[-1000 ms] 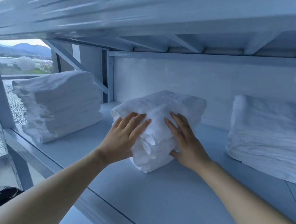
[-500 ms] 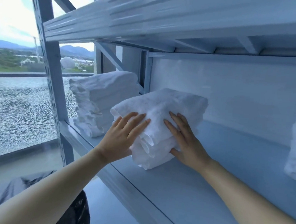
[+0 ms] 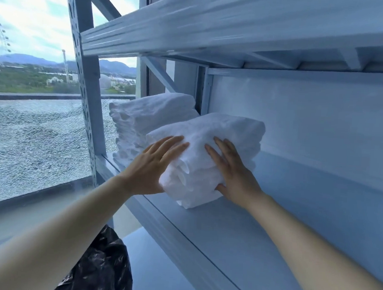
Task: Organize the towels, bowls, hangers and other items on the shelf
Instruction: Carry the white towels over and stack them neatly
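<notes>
While the person's left hand (image 3: 153,167) and right hand (image 3: 236,172) lie against it from either side, the towel stack (image 3: 227,133) sits on the shelf (image 3: 281,228), close to the front edge and towards the left end. Both hands are spread, fingers straight and laid flat on the cloth; neither pinches a fold, though the right thumb sits low at the bottom layer. From where I stand it looks like squaring up or sliding the pile, not lifting it.

Just behind and to the left stands a second towel stack (image 3: 152,117), taller and fairly even, tucked into the corner by the upright post (image 3: 84,89). The two piles overlap from this angle, so I cannot tell whether they touch.

As for progress, I judge the towel part well in hand: one pile looks settled, and the other is folded and on the board but sits askew, its front corner bulging. It probably wants nudging back and lining up with its neighbour. The long run of shelf to the right carries nothing in view. No bowls or hangers show anywhere here, so whether those are sorted I cannot say; I would guess that share of the job is left. A black bag (image 3: 102,262) sits low beside the rack, near the window (image 3: 29,139).
</notes>
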`<state>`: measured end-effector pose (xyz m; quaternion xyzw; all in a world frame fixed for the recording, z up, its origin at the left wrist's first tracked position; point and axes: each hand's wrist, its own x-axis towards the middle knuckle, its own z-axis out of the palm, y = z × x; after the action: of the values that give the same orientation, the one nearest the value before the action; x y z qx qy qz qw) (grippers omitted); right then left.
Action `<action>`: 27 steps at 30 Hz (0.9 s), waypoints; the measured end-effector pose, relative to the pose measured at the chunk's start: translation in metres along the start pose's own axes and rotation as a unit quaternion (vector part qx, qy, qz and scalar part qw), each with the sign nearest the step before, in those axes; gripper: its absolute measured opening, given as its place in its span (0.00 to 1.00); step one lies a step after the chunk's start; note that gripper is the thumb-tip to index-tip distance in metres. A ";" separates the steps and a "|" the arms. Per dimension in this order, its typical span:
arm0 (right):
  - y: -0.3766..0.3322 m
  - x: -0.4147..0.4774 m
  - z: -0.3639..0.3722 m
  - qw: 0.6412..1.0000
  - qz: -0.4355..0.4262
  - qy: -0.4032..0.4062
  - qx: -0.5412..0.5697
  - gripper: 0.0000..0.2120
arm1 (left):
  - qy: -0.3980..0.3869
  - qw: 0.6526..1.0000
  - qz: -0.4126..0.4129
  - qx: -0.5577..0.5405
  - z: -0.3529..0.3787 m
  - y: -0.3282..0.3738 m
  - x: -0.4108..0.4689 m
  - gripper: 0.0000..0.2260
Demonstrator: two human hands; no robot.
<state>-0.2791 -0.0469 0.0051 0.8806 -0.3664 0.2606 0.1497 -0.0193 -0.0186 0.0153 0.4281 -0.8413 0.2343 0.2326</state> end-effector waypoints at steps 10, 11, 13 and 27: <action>0.010 0.003 -0.041 0.997 0.009 0.071 -0.020 0.35 | -0.078 0.993 -0.076 -0.050 -0.038 -0.026 0.012 0.40; 0.010 0.007 -0.041 0.997 0.022 0.075 -0.024 0.35 | -0.064 0.992 -0.079 -0.072 -0.040 -0.021 0.015 0.36; 0.012 0.012 -0.038 0.997 0.033 0.056 -0.031 0.37 | -0.030 0.989 -0.070 -0.125 -0.040 -0.008 0.023 0.29; 0.022 0.038 -0.004 0.997 0.036 0.029 0.059 0.39 | -0.027 0.995 -0.079 -0.059 -0.009 0.015 0.052 0.38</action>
<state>-0.2740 -0.0820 0.0317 0.8663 -0.3773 0.3122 0.0987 -0.0571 -0.0377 0.0506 0.4849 -0.8233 0.1532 0.2523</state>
